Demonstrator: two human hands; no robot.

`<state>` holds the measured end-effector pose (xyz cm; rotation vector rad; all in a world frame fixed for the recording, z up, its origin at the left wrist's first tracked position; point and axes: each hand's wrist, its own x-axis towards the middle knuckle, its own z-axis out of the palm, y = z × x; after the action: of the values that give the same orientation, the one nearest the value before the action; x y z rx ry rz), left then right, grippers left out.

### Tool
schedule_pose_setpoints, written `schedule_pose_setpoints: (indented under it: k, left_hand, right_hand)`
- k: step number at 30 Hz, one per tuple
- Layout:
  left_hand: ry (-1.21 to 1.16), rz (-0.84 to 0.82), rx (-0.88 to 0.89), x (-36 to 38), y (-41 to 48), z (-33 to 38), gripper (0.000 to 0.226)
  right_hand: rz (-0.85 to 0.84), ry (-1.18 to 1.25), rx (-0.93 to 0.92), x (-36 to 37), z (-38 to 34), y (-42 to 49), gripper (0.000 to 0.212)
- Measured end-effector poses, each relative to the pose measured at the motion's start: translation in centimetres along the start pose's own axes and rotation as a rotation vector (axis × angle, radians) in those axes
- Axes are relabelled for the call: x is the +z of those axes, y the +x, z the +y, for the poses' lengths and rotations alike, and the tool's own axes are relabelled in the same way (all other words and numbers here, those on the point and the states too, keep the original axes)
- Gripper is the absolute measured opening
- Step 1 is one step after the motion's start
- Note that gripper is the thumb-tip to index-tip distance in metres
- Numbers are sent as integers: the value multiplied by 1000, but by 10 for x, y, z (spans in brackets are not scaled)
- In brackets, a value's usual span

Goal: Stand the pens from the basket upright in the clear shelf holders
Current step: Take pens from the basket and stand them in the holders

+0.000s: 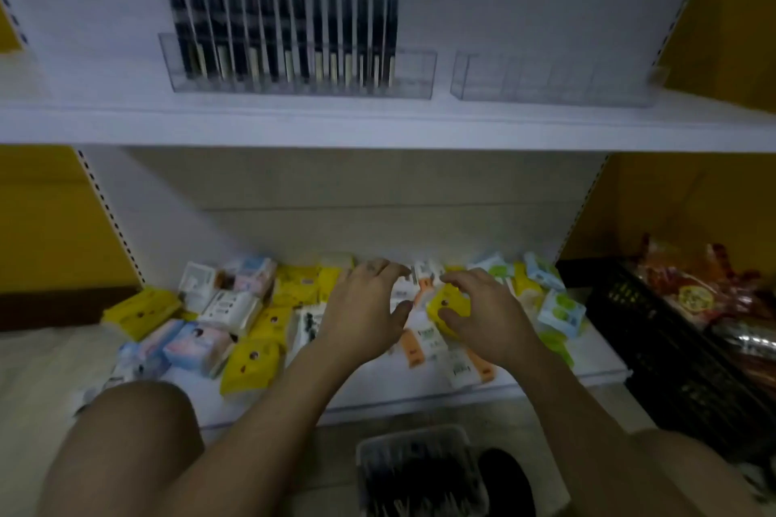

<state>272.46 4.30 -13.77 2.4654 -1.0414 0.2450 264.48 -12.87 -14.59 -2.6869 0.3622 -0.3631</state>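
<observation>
Beyond the basket (413, 434) lie packets (247, 365) — perhaps tissues.

Can't read the smeared print on the pens (252, 13). Can't make out the contents of the basket (413, 439), cropped at the bottom edge. No telling about the right grip's (487, 315) hold on that yellow packet (451, 300).
</observation>
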Motion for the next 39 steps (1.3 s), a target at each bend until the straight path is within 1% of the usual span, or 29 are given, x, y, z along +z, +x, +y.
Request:
schedule_pose_setpoints:
  k: [3, 6, 11, 15, 16, 18, 20, 23, 26, 29, 32, 35, 39]
  left_hand:
    - [-25, -167, -72, 45, -18, -8, 48]
    - [-63, -305, -137, 88, -36, -18, 51]
    - [-170, -495, -260, 146, -72, -34, 50]
    - [-290, -598, -387, 188, -102, -53, 24]
    - [-296, -629, -430, 197, -108, -56, 22]
    - [-293, -705, -470, 212, -119, -58, 26]
    - [-306, -790, -475, 228, -129, -59, 34]
    - [-320, -883, -502, 252, -142, -62, 33]
    - [-329, -934, -533, 269, -145, -65, 29]
    - [-348, -935, -573, 286, -144, -70, 27]
    - [-378, -936, -663, 306, -147, -72, 29]
    - [-416, -950, -704, 323, -146, -66, 29]
    - [-453, -979, -725, 351, -143, -58, 28]
  right_hand:
    - [-165, -18, 78, 42, 31, -17, 54]
    - [-297, -8, 155, 79, 58, -36, 56]
    - [-457, 54, 260, 132, 87, -58, 50]
    - [-519, 100, 298, 162, 100, -64, 35]
    - [-541, 106, 309, 169, 104, -66, 32]
    - [-591, 98, 338, 180, 109, -71, 28]
    - [-653, 68, 381, 190, 117, -76, 31]
    - [-779, 26, 461, 204, 132, -82, 42]
    - [-869, -21, 568, 212, 150, -85, 35]
    - [-950, -58, 621, 217, 165, -87, 31]
    - [-962, -41, 635, 227, 176, -83, 30]
    - [-958, -14, 640, 241, 185, -78, 30]
    - [-944, 141, 681, 268, 200, -80, 32]
